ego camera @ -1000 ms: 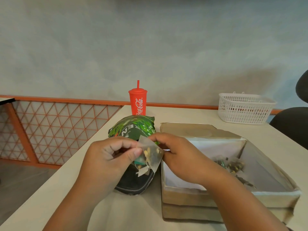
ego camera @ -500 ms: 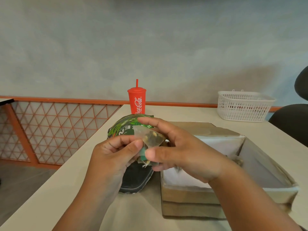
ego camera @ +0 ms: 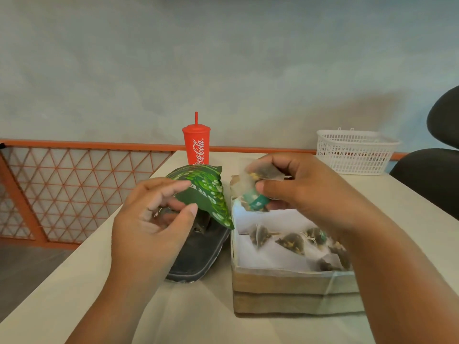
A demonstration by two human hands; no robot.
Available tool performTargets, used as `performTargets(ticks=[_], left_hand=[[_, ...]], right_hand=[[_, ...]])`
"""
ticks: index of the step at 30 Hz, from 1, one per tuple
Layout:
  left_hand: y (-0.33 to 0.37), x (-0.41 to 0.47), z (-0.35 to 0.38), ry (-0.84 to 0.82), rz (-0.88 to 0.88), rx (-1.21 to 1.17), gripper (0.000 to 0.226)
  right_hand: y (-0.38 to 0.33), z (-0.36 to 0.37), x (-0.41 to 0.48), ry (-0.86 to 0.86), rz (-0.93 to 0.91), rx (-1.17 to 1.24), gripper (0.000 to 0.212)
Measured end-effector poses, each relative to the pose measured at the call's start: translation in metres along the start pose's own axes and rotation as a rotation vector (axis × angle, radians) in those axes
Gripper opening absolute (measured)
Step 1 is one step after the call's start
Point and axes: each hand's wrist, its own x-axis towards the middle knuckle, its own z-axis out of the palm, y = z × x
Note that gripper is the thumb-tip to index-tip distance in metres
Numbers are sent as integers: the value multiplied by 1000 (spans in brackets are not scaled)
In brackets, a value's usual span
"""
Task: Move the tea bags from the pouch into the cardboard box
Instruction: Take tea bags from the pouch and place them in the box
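The green leaf-printed pouch (ego camera: 211,192) lies on its side on the table, black base toward me, mouth toward the box. My left hand (ego camera: 151,219) is at the pouch's mouth, with thumb and fingers curled on its green edge. A little above the far left corner of the cardboard box (ego camera: 285,279), my right hand (ego camera: 305,192) pinches a translucent tea bag (ego camera: 260,176) with a teal tag. The box is lined with white paper, and several pyramid tea bags (ego camera: 290,242) lie inside it. My right forearm hides the box's right side.
A red Coca-Cola cup (ego camera: 196,147) with a straw stands behind the pouch. At the back right is a white plastic basket (ego camera: 355,152), with a black chair (ego camera: 432,175) beside it. An orange lattice railing (ego camera: 74,189) runs past the table's left edge.
My right hand took the tea bag away from the left hand and carried it right, over the box. The left hand let go of the bag and went to the pouch's mouth.
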Motion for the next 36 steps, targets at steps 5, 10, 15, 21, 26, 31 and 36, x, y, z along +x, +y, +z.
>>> performTargets(ticks=[5,10,15,21,26,31,36], left_hand=[[-10,2,-3,-74,89,297,50],[-21,4,-2,-128,102,433,44],[-26,3,-1,-96,125,455,42],[-26,3,0,-49,136,433,36],[-24,3,-1,-15,145,416,39],[-24,4,-1,34,187,373,32],[-31,4,-2,41,205,421,35]], right_hand=[[7,-27,-5,-145,139,-379,17],[15,-28,-8,-470,348,-672,12],[21,-18,-5,-621,479,-704,22],[24,-37,-4,-518,471,-778,10],[30,-45,-5,-533,567,-853,21],[30,-47,-7,-491,571,-945,23],[53,-44,2,-590,626,-1066,23]])
